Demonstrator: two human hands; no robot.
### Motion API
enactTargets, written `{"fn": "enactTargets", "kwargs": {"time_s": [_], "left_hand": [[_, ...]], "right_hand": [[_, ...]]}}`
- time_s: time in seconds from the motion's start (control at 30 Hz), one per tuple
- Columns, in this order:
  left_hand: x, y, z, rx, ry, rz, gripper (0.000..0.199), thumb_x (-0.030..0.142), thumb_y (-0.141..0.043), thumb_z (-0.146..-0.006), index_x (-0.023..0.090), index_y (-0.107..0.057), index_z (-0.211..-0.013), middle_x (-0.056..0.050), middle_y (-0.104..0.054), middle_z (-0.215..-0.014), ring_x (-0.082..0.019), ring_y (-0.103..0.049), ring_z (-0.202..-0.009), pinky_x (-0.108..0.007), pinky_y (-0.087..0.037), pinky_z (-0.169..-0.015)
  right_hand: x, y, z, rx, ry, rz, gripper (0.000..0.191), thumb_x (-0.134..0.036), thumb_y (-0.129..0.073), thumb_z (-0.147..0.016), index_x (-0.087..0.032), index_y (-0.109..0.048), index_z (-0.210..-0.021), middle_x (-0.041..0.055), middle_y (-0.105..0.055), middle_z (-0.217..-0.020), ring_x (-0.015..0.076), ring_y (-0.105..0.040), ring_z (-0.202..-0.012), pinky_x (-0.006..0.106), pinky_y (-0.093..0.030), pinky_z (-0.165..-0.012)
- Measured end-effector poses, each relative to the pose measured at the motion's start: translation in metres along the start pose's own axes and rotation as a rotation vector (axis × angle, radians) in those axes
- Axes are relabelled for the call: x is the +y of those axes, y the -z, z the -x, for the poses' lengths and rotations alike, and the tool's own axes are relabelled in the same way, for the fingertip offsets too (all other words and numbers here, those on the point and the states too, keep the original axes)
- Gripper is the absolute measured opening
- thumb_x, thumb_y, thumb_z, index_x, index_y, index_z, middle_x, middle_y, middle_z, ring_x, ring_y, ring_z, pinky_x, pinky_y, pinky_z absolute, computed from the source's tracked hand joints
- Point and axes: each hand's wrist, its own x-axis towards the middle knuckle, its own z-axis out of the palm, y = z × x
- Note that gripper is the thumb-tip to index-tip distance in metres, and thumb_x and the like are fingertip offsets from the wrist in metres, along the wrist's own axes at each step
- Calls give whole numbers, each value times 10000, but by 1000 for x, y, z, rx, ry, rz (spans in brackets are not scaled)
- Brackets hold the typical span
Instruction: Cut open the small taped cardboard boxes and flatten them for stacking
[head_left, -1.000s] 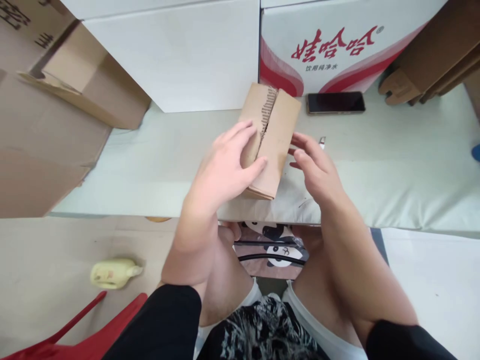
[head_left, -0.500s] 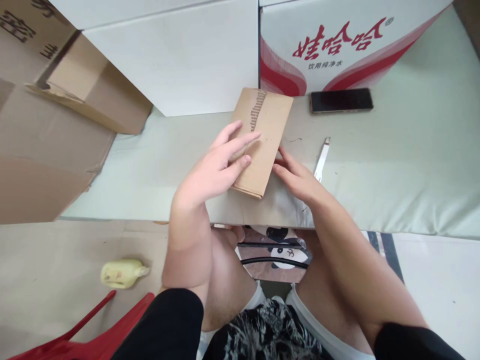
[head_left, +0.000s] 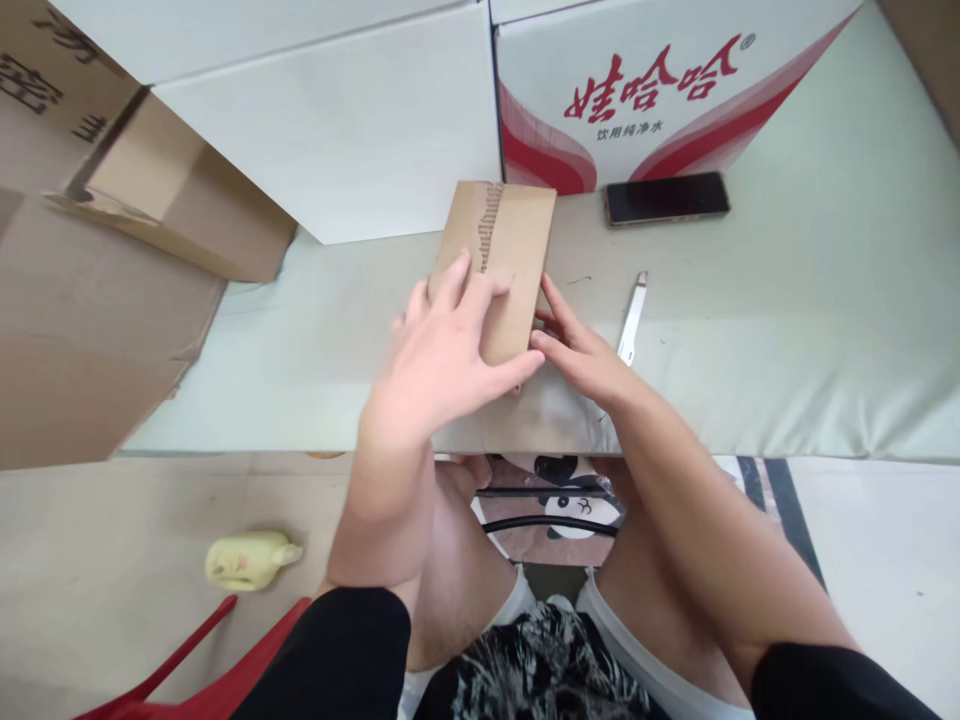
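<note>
A small brown cardboard box (head_left: pixel 519 235) lies on the pale green tabletop, a strip of dark printing running along its upper face. My left hand (head_left: pixel 439 355) rests over its near left part with the fingers spread, covering the near end. At the right side of the box is my right hand (head_left: pixel 574 350), its fingers stretched out against the side and the thumb at the near right corner. To the right of that hand lies a slim white tool (head_left: pixel 633 318) with a metal tip, probably a cutter; its lower end is hidden by the hand.
Behind the box stand a plain white carton (head_left: pixel 337 140) and a white-and-red printed carton (head_left: pixel 622 110). A black phone (head_left: pixel 667 198) lies before the printed one. Large brown cartons (head_left: pixel 105 290) fill the left. A yellow bottle (head_left: pixel 247 560) and a red chair (head_left: pixel 247 670) are below.
My left hand has spread wider and its thumb has swung right across the near end of the box. The box has turned slightly and shifted left in view; the camera has moved a little.
</note>
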Motion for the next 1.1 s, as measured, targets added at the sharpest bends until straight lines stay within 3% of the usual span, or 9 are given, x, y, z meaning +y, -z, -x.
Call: {"fn": "enactTargets", "kwargs": {"time_s": [0.17, 0.33, 0.5, 0.6, 0.67, 0.77, 0.9, 0.97, 1.1], "left_hand": [[8, -8, 2, 39, 44, 19, 776, 457, -834, -716, 326, -491, -1399, -82, -257, -1704, -525, -238, -1541, -721, -327, -1205], [-23, 1, -3, 141, 14, 208, 669, 427, -744, -778, 368, -493, -1395, -39, -380, -1615, -412, -315, -1536, -606, -355, -1247], [-60, 3, -21, 287, 22, 712, 680, 603, -613, -832, 355, -371, -1418, -9, -499, -1538, -326, -450, -1464, -544, -441, -1196], [-62, -12, -32, 288, 48, 929, 705, 724, -448, -871, 321, -367, -1444, -7, -565, -1510, -316, -453, -1478, -537, -477, -1151], [-56, -27, -38, 225, 104, 1025, 715, 748, -361, -883, 264, -464, -1400, -60, -634, -1446, -334, -503, -1447, -529, -534, -1078], [-49, -45, -44, 11, 241, 1172, 615, 690, -390, -872, 221, -611, -1203, -99, -758, -1208, -351, -668, -1252, -522, -613, -920], [-49, -56, -48, -289, 282, 1145, 457, 612, -479, -854, 234, -675, -1019, -54, -798, -1001, -301, -756, -1042, -481, -645, -833], [-50, -59, -49, -368, 274, 1066, 438, 612, -460, -867, 252, -680, -982, -32, -802, -962, -265, -775, -938, -457, -655, -783], [-51, -66, -49, -405, 304, 920, 363, 585, -541, -877, 251, -681, -857, -48, -789, -814, -242, -761, -710, -428, -649, -654]], "right_hand": [[0, 0, 2, -8, 16, 45, 927, -636, -625, -901, -381, -165, -1665, 9, -342, -1706, 262, -361, -1563, 549, -260, -1304], [-8, 4, 5, 81, -10, 117, 856, -662, -617, -879, -316, -335, -1609, 99, -391, -1668, 302, -405, -1526, 557, -302, -1270], [-9, 12, 2, 318, -94, 47, 782, -718, -550, -880, -335, -383, -1541, 126, -483, -1583, 307, -558, -1378, 558, -393, -1195], [-9, 13, -2, 310, 13, -56, 792, -784, -456, -880, -348, -372, -1537, 98, -474, -1594, 299, -540, -1409, 529, -442, -1166], [-10, 12, -2, 300, 158, -63, 765, -777, -416, -895, -358, -375, -1534, 66, -430, -1636, 290, -448, -1498, 511, -437, -1183], [-15, 16, -1, 423, 324, 31, 656, -716, -350, -948, -374, -439, -1500, 12, -386, -1670, 272, -326, -1576, 519, -351, -1255], [-27, 28, 6, 559, 471, 92, 506, -632, -368, -972, -381, -612, -1337, -30, -469, -1604, 284, -353, -1565, 556, -307, -1277], [-35, 33, 12, 579, 444, 172, 509, -635, -353, -979, -375, -654, -1296, -32, -471, -1599, 318, -361, -1558, 599, -324, -1256], [-49, 33, 21, 525, 329, 321, 519, -661, -368, -985, -359, -723, -1213, 0, -517, -1559, 367, -400, -1523, 653, -360, -1214]]}}
